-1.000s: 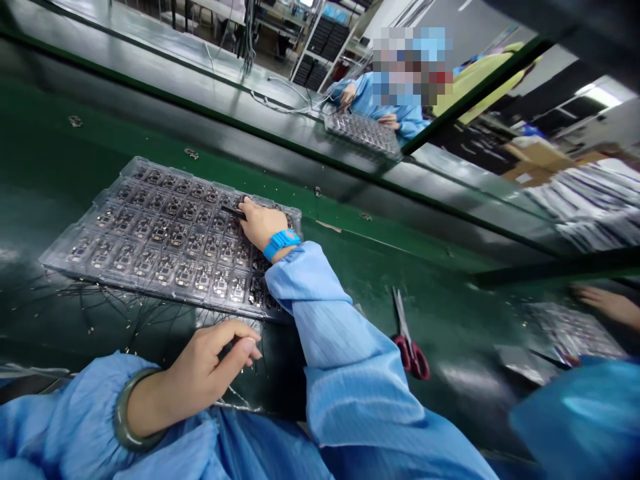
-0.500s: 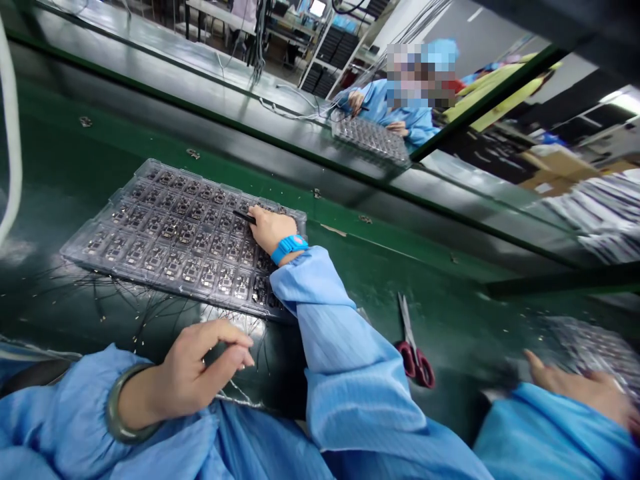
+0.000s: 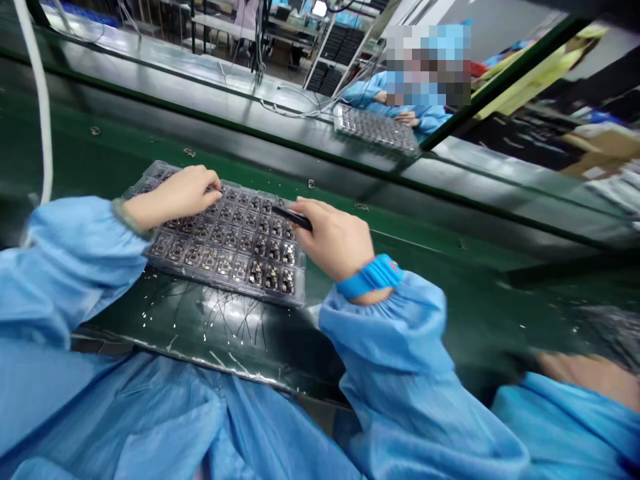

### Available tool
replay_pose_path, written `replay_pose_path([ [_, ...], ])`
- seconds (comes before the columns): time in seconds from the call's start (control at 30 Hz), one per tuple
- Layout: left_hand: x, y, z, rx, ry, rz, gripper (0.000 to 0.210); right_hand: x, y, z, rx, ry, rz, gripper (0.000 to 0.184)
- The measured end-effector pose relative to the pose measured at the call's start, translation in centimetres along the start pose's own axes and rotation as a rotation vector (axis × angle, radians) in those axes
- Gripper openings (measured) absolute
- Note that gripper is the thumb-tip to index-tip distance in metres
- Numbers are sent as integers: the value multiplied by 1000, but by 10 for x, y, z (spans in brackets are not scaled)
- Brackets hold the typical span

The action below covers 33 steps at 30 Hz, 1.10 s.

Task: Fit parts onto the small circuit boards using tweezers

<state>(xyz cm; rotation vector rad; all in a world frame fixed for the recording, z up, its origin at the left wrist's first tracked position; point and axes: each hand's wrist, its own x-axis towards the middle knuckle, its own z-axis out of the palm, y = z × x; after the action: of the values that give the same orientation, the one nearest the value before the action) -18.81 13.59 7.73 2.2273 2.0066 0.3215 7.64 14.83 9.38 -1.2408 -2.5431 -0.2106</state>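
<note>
Now the right hand point(image 3: 337, 240) pinches a black tool point(image 3: 295, 217) over the tray point(image 3: 230, 285), left on the green table point(image 3: 410, 250); the left hand point(image 3: 180, 193) curls over the tray's far side, any pinch unclear.

Blue sleeves point(image 3: 400, 333), green worktop point(image 3: 480, 300)
The clear tray point(image 3: 225, 291) carries a grid of dark boards point(image 3: 225, 263) flecked with silver; the tool point(image 3: 294, 217) is black, the wristband point(image 3: 369, 276) bright blue, the bangle point(image 3: 131, 219) grey-green, the cable point(image 3: 43, 107) white, the wires point(image 3: 246, 319) black.

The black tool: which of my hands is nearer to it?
Right. Your right hand holds the black tool; your left hand is apart from it, farther left, over the tray.
</note>
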Motion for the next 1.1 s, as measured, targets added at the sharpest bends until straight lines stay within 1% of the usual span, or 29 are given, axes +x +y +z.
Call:
replay_pose_path([
  [0.07,34,-14,16,38,-36,-40,35,-28,5,-13,-12,-13,11,27],
  [0.13,55,-24,28,75,-76,-75,40,-60,12,-18,23,-27,21,28],
  [0.23,71,-34,37,108,-149,-107,43,-110,25,-15,124,-33,45,30],
  [0.37,84,-38,39,120,-216,-162,48,-163,36,4,237,12,99,30],
  [0.5,97,-38,38,115,-267,-204,48,-192,30,22,322,44,174,27],
  [0.57,100,-37,36,107,-277,-214,47,-198,23,29,363,60,206,25],
  [0.63,98,-37,35,92,-255,-222,52,-202,17,34,404,82,240,24],
  [0.73,87,-36,33,48,-169,-204,55,-204,11,39,454,137,284,22],
  [0.83,65,-28,29,0,-40,-158,42,-203,7,42,503,175,311,21],
  [0.93,32,-6,18,-57,144,-103,31,-197,1,44,592,235,326,19],
  [0.97,17,5,13,-82,180,-88,31,-193,-3,45,635,256,327,18],
  [1.0,0,19,10,-189,202,-34,30,-189,-7,46,682,271,325,17],
  [1.03,-18,34,7,-301,176,42,28,-184,-12,47,730,278,325,17],
  [1.1,-54,65,6,-419,7,209,19,-173,-24,48,835,253,320,22],
])
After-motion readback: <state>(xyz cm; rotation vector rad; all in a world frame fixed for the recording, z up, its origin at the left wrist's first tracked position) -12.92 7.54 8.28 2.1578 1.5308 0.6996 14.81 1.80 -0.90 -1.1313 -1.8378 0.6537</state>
